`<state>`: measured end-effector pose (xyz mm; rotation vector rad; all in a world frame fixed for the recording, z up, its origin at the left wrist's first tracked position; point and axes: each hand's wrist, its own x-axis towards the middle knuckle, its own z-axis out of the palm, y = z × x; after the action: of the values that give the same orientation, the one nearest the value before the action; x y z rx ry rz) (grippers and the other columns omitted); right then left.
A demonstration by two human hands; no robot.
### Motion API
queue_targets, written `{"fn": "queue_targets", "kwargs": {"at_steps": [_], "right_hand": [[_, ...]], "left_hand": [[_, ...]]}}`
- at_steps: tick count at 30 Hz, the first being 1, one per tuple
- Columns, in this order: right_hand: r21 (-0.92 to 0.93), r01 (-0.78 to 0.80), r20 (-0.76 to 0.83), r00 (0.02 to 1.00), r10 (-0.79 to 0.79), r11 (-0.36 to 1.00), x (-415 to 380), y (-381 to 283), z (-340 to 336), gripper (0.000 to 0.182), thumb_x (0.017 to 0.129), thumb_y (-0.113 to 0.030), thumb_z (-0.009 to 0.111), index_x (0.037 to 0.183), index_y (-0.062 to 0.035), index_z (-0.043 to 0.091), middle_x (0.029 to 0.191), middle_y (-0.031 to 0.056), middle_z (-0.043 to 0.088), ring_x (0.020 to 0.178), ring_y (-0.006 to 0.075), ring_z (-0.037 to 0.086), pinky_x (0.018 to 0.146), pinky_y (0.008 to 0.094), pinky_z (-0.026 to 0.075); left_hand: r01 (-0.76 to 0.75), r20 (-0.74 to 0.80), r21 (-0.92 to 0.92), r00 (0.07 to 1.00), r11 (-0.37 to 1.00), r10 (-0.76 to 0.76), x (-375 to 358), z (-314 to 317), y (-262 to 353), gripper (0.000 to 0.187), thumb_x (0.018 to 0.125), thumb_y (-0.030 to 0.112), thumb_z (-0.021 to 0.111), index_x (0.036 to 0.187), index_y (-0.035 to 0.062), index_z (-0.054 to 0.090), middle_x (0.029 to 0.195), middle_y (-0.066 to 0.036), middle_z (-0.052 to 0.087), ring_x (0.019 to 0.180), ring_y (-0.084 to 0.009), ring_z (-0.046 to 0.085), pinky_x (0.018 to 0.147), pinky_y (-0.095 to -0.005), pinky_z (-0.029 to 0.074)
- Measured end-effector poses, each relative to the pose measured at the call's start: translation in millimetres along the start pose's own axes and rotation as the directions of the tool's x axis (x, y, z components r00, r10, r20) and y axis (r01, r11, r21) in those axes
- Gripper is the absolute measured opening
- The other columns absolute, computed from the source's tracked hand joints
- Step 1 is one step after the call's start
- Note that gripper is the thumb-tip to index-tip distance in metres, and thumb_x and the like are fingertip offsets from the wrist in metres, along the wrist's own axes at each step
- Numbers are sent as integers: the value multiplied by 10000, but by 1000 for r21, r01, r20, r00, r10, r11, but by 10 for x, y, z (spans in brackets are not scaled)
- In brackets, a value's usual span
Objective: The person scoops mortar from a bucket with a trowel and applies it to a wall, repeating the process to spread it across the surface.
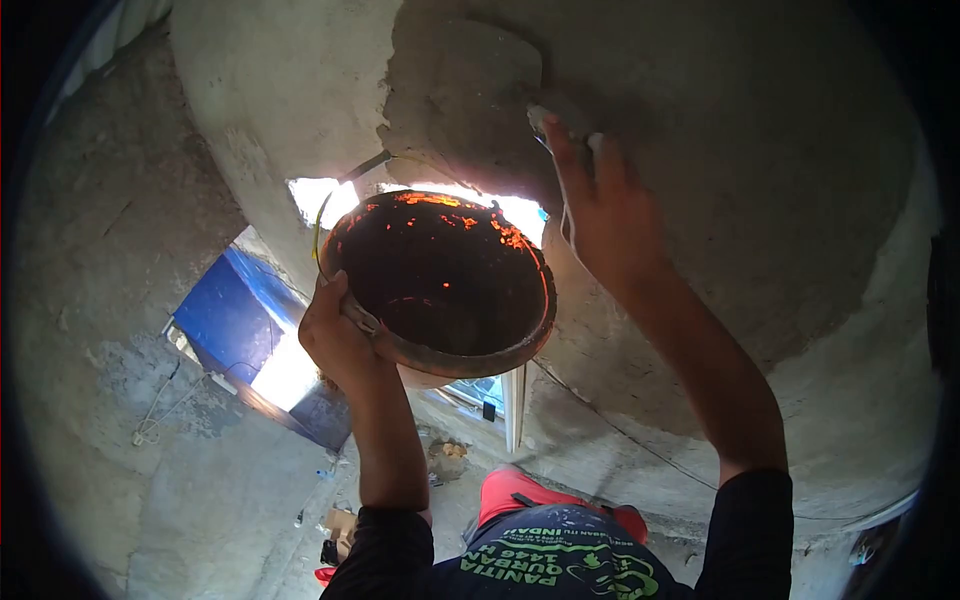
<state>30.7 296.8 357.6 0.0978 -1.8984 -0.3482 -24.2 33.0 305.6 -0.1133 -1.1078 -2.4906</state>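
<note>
Held up close to the camera, a dark bucket (pixel 450 362) sits mid-view, its mouth turned toward the lens. Counting from its centre, the fingers of the left hand (pixel 338 325) clasp its rim at eight o'clock; those of the right hand (pixel 612 215), at two o'clock, are curled around a thin flat tool (pixel 566 225), probably a trowel, mostly hidden by the hand. Working well here likely means light, even pressure, the tool's face nearly flat to the wall, and a steady bucket near the stroke to catch drips. How full the bucket is, I cannot tell. Beyond, from twelve to three o'clock, a dark, damp-looking patch (pixel 720 150) spreads over the paler wall (pixel 270 90). Farther out, a blue panel (pixel 225 300) shows toward nine o'clock, a printed shirt (pixel 570 545) at five.
</note>
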Motion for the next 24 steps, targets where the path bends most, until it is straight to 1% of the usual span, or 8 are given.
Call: {"fn": "queue_targets", "kwargs": {"at_steps": [1, 4, 7, 8, 12, 16, 19, 24], "right_hand": [[-246, 15, 131, 991, 18, 969, -19, 5, 95, 806, 852, -137, 677, 1591, -107, 358, 1110, 197, 635, 689, 238, 669, 535, 358, 580], [-315, 49, 311, 949, 54, 948, -301, 31, 118, 857, 804, -46, 662, 1598, -127, 350, 1180, 264, 594, 756, 284, 683, 576, 357, 591], [-213, 102, 418, 908, -4, 972, -867, 48, -102, 839, 809, -65, 661, 1592, -125, 367, 1132, 258, 598, 728, 278, 682, 560, 355, 595], [-161, 112, 479, 878, -22, 981, -1009, 41, -195, 817, 809, -64, 657, 1580, -115, 392, 1117, 256, 601, 729, 278, 685, 562, 358, 599], [43, 17, 466, 884, -35, 999, -894, 86, -369, 772, 802, -54, 658, 1544, -118, 457, 1087, 245, 610, 770, 296, 700, 599, 364, 615], [-60, 70, 67, 996, -65, 996, -118, 271, -129, 851, 751, -105, 677, 1563, -151, 428, 1130, 224, 608, 688, 251, 669, 512, 356, 579], [-165, 56, 239, 971, -15, 985, 169, 273, -128, 827, 782, -123, 678, 1567, -162, 419, 1125, 210, 610, 654, 232, 643, 501, 345, 568], [-123, 105, 434, 900, -42, 987, -877, 76, -160, 850, 782, -119, 692, 1578, -167, 399, 1100, 214, 614, 619, 220, 615, 485, 325, 547]], "left_hand": [[12, 2, -32, 1000, 999, -12, 23, -3, -15, 323, 878, 113, 591, 1071, -114, 714, 969, -122, 699, 843, -194, 664, 798, -297, 527], [-15, -53, 51, 998, 999, 17, 29, -7, 45, 313, 892, 129, 582, 1045, -105, 723, 941, -118, 697, 823, -193, 652, 795, -300, 513], [-38, -67, 382, 995, 924, 69, 32, -218, 139, 313, 898, 139, 567, 1018, -100, 730, 904, -107, 695, 819, -189, 644, 798, -305, 502], [11, -86, 265, 996, 964, 12, 32, -276, 112, 311, 897, 141, 556, 992, -99, 730, 877, -100, 695, 807, -190, 636, 801, -312, 493], [20, -106, 388, 994, 921, 23, 113, -574, 7, 291, 884, 125, 565, 984, -96, 724, 893, -111, 698, 821, -199, 635, 831, -312, 480], [70, -176, 401, 984, 913, 2, 62, -463, 14, 284, 882, 102, 570, 1006, -103, 724, 924, -119, 711, 844, -198, 644, 856, -308, 478], [-4, -125, 444, 990, 896, 66, 54, -426, 21, 287, 886, 84, 569, 1033, -109, 723, 971, -137, 720, 864, -205, 650, 868, -313, 486], [-30, -121, 563, 986, 826, 118, 219, -564, -41, 302, 896, 102, 565, 1029, -119, 723, 986, -161, 717, 872, -228, 657, 862, -338, 510]]}}
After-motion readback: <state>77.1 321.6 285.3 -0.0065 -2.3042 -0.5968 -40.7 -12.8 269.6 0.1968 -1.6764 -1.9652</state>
